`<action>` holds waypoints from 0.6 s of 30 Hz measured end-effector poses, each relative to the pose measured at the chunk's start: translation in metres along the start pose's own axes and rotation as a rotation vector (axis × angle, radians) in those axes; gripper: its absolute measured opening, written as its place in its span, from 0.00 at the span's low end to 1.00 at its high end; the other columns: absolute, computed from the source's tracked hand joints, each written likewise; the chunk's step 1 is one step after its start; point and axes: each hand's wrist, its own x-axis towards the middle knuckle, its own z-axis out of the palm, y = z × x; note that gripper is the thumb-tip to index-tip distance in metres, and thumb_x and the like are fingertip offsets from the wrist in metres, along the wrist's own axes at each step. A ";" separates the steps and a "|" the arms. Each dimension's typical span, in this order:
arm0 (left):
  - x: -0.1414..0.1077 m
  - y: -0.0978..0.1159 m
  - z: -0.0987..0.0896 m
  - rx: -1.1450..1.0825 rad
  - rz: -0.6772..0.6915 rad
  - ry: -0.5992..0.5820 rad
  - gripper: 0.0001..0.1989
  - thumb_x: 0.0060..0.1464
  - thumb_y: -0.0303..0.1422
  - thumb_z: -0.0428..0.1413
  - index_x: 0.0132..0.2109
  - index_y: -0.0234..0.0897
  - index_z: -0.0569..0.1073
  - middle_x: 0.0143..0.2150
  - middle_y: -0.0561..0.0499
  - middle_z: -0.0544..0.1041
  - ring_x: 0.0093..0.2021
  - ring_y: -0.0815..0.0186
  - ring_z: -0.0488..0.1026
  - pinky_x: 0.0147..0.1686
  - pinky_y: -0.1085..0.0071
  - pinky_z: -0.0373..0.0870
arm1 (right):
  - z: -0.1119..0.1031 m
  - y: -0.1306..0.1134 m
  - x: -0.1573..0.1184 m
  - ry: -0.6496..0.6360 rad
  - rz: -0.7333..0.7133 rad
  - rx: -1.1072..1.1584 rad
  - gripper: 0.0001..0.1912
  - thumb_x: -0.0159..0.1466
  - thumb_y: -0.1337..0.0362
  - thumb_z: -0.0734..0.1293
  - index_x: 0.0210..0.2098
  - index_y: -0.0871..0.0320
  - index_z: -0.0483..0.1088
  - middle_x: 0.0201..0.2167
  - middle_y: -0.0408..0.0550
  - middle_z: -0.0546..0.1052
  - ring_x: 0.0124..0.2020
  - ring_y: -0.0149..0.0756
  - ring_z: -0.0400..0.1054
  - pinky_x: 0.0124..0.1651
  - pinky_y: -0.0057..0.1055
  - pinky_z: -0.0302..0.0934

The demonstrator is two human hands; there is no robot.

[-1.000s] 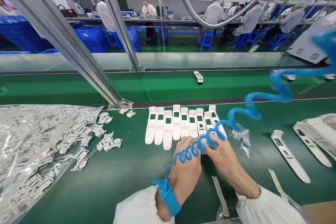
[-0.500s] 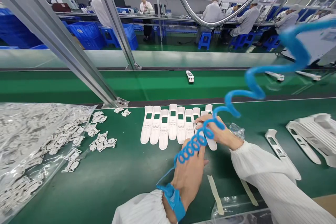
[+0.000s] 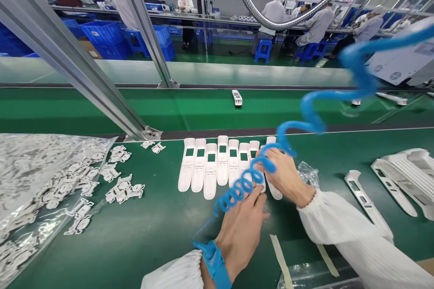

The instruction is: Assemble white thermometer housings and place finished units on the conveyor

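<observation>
Long white plastic covers (image 3: 210, 176), each with a rectangular window near the top, lie side by side in a row. My right hand (image 3: 285, 176) is over the right end of the row, fingers bent together at a cover's upper part; what they pinch is hidden. My left hand (image 3: 242, 228) lies palm down at the covers' lower ends, fingers stretched forward and touching one. Around my left wrist is a blue wrist strap (image 3: 217, 264). Its blue coiled cord (image 3: 237, 192) crosses in front of both hands and hides some fingertips.
A clear bag (image 3: 40, 167) of small white clips spreads on the left, with loose clips (image 3: 124, 189) beside it. More white covers (image 3: 403, 176) are stacked at right. Behind runs a green conveyor (image 3: 196, 108) carrying a handset (image 3: 237, 98). A metal post (image 3: 84, 63) slants at left.
My right fingers have drawn in closer over the cover, and my left hand has shifted slightly left and down in view. The camera view has also moved a little.
</observation>
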 end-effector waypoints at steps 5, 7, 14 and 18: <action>0.007 -0.032 -0.045 -0.152 -0.331 0.344 0.14 0.65 0.38 0.48 0.53 0.45 0.73 0.61 0.50 0.71 0.62 0.56 0.68 0.59 0.50 0.72 | -0.043 0.026 0.068 -0.112 -0.016 0.140 0.12 0.65 0.55 0.67 0.44 0.50 0.78 0.43 0.44 0.80 0.38 0.39 0.72 0.44 0.39 0.64; 0.009 -0.052 -0.059 -0.169 -0.455 0.529 0.12 0.64 0.38 0.49 0.49 0.42 0.74 0.58 0.47 0.73 0.60 0.56 0.69 0.59 0.52 0.70 | -0.049 0.039 0.116 -0.218 0.067 0.186 0.09 0.64 0.57 0.68 0.40 0.51 0.79 0.40 0.43 0.80 0.37 0.37 0.72 0.45 0.36 0.65; 0.008 -0.086 -0.069 -0.151 -0.588 0.603 0.13 0.64 0.42 0.48 0.45 0.42 0.73 0.53 0.48 0.75 0.58 0.56 0.69 0.53 0.55 0.71 | 0.018 0.032 0.264 -0.077 0.396 0.103 0.30 0.63 0.53 0.69 0.58 0.65 0.63 0.57 0.64 0.71 0.57 0.54 0.64 0.57 0.51 0.58; 0.009 -0.087 -0.064 -0.114 -0.573 0.588 0.13 0.64 0.42 0.48 0.45 0.43 0.73 0.53 0.47 0.75 0.58 0.55 0.68 0.54 0.55 0.70 | 0.048 0.005 0.292 0.017 0.437 0.097 0.28 0.65 0.62 0.66 0.61 0.63 0.56 0.62 0.66 0.63 0.64 0.56 0.53 0.61 0.58 0.51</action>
